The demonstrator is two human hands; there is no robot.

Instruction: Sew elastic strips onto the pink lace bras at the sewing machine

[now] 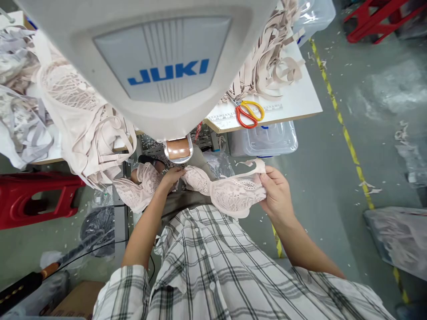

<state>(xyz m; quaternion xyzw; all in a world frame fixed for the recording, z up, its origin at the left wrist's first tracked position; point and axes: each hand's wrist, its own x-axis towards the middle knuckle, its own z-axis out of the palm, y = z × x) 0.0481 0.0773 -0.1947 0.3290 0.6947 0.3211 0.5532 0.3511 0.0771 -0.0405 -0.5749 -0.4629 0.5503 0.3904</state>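
Two hands (276,191) on lace bra (228,194)

two hands (276,192), one held bra (231,195), one pair scissors (238,112), one machine (167,58), two stools (25,189)

1. We read one brand, "JUKI", in bold blue slanted capitals on the grey panel (167,44) of the machine (150,118), ahead of our left hand (172,178) and higher than it.
2. Ahead of our right hand (276,192) and somewhat to its left, we see a ruler (271,108) along the table (304,98) edge, bearing fine dark ticks and marks too small for us to read.
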